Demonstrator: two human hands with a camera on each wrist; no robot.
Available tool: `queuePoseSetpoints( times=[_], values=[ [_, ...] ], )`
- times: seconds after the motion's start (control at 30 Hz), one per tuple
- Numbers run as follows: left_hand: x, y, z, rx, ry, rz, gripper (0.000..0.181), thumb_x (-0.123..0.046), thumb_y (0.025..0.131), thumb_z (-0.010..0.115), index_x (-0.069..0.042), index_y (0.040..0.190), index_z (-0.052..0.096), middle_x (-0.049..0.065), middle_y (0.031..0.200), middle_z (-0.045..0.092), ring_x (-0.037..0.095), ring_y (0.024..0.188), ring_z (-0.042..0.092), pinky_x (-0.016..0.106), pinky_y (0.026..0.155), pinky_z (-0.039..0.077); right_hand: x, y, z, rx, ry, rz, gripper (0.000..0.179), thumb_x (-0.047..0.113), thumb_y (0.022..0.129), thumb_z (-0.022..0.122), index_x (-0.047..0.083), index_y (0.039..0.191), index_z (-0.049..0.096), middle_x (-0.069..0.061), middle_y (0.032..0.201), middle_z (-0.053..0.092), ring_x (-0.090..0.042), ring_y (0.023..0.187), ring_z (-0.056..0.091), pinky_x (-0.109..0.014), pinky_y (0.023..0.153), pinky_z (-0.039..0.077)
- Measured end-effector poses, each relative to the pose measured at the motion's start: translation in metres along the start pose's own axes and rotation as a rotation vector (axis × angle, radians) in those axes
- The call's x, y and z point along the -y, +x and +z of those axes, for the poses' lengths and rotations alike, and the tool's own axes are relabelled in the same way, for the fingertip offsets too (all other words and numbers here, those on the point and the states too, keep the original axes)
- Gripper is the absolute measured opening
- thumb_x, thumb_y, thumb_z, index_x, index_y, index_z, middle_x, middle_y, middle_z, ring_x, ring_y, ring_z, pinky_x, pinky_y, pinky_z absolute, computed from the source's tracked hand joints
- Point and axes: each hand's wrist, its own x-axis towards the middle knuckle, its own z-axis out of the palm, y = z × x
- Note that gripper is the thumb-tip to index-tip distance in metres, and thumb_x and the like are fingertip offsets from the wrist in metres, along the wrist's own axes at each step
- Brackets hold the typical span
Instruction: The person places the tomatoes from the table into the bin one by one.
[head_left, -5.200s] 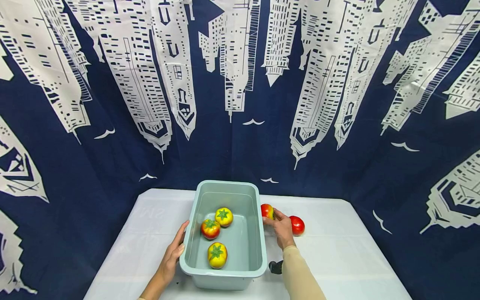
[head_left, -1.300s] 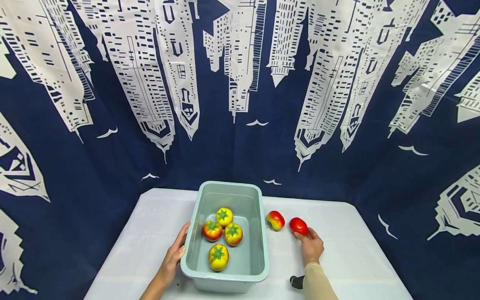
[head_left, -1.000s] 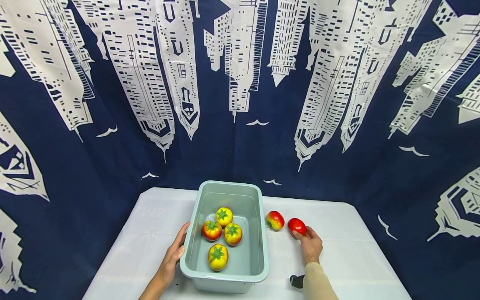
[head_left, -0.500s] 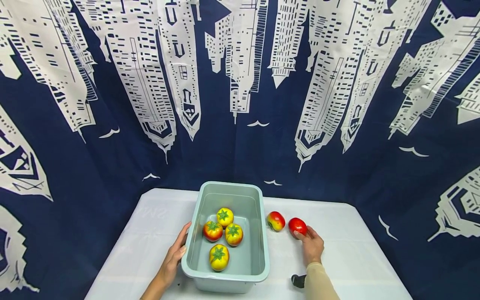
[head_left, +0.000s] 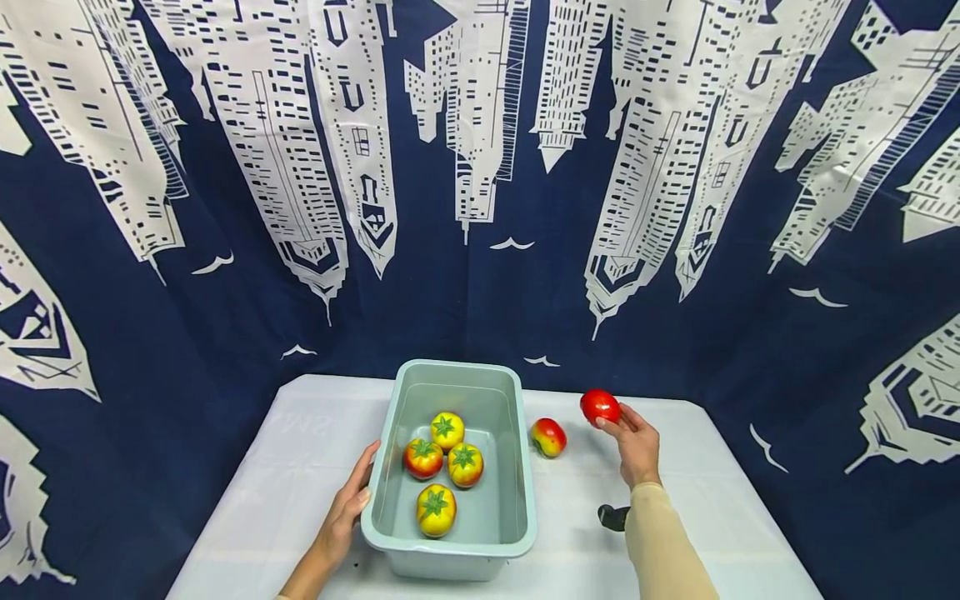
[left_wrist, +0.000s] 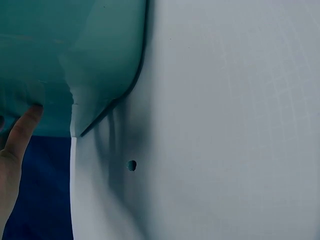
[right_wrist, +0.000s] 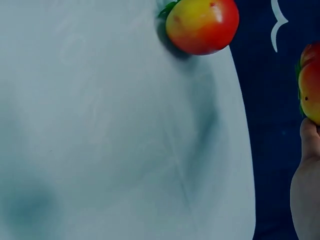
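Note:
My right hand (head_left: 636,437) grips a red tomato (head_left: 600,407) between thumb and fingers, raised over the far right of the table. At the right edge of the right wrist view, the same tomato (right_wrist: 311,85) shows yellow and red with a bit of green leaf. Another red and yellow tomato (head_left: 549,437) lies on the table between the bin and that hand. Against the left outer wall of the grey-green plastic bin (head_left: 491,542) rests my left hand (head_left: 347,508), its fingers straight. Inside the bin are several yellow and red tomatoes (head_left: 436,510) with green star-shaped leaves.
A white cloth (head_left: 570,500) covers the table, with a dark blue curtain (head_left: 480,317) of city buildings behind it. A black strap end (head_left: 613,517) sticks out by the right wrist. A small dark spot (left_wrist: 132,165) marks the cloth near the bin.
Between five and one seconds ago, one more tomato came into the bin. Since half a second ago, my right hand has lifted the red tomato off the table. The left hand stays at the bin.

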Motion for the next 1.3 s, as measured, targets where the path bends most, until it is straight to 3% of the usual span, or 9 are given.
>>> queuePoseSetpoints(
  times=[0.23, 0.3, 0.53, 0.83, 1.1, 1.3],
  values=[
    [-0.003, 0.001, -0.004, -0.005, 0.02, 0.007, 0.062, -0.029, 0.097, 0.026, -0.022, 0.157, 0.014, 0.025, 0.156, 0.029, 0.039, 0.136, 0.036, 0.047, 0.09, 0.046, 0.022, -0.003, 0.026, 0.093, 0.071, -0.037, 0.072, 0.006, 0.082, 0.075, 0.004, 0.146, 0.043, -0.015, 0.148, 0.046, -0.015, 0.121, 0.054, -0.022, 0.097, 0.044],
    [-0.003, 0.001, -0.004, -0.003, 0.021, 0.014, 0.062, -0.029, 0.097, 0.026, -0.022, 0.157, 0.013, 0.025, 0.156, 0.028, 0.036, 0.136, 0.037, 0.047, 0.09, 0.046, 0.028, -0.004, 0.035, 0.122, 0.084, -0.056, 0.072, 0.007, 0.082, 0.076, 0.004, 0.146, 0.043, -0.016, 0.148, 0.046, -0.014, 0.119, 0.055, -0.022, 0.097, 0.044],
    [0.0, -0.001, -0.001, -0.01, -0.006, 0.012, 0.062, -0.026, 0.097, 0.028, -0.022, 0.157, 0.016, 0.027, 0.154, 0.031, 0.006, 0.13, 0.044, 0.032, 0.089, 0.047, 0.044, -0.01, 0.059, 0.182, 0.132, -0.089, 0.068, 0.003, 0.082, 0.075, 0.001, 0.143, 0.046, -0.019, 0.144, 0.049, -0.005, 0.105, 0.061, -0.02, 0.095, 0.046],
    [-0.003, -0.001, -0.001, -0.031, 0.014, 0.01, 0.061, -0.028, 0.096, 0.028, -0.028, 0.156, 0.018, 0.024, 0.155, 0.031, 0.03, 0.135, 0.04, 0.033, 0.089, 0.048, 0.071, -0.023, 0.1, 0.26, 0.145, -0.114, 0.064, 0.002, 0.082, 0.074, 0.004, 0.141, 0.049, -0.016, 0.142, 0.053, -0.019, 0.119, 0.059, -0.029, 0.102, 0.044],
    [-0.001, -0.001, -0.001, -0.009, 0.01, 0.031, 0.063, -0.028, 0.096, 0.027, -0.023, 0.157, 0.015, 0.026, 0.155, 0.029, 0.004, 0.13, 0.042, 0.045, 0.089, 0.047, 0.086, -0.039, 0.136, 0.311, 0.166, -0.145, 0.06, 0.001, 0.079, 0.076, 0.005, 0.135, 0.055, -0.016, 0.136, 0.058, -0.025, 0.122, 0.059, -0.034, 0.106, 0.043],
    [0.0, 0.0, 0.0, -0.004, -0.006, 0.03, 0.062, -0.028, 0.096, 0.027, -0.024, 0.157, 0.015, 0.027, 0.154, 0.03, 0.01, 0.131, 0.043, 0.045, 0.088, 0.047, 0.088, -0.049, 0.144, 0.353, 0.137, -0.113, 0.059, 0.001, 0.08, 0.075, 0.008, 0.135, 0.056, -0.012, 0.137, 0.058, -0.025, 0.125, 0.057, -0.035, 0.107, 0.042]
  ],
)
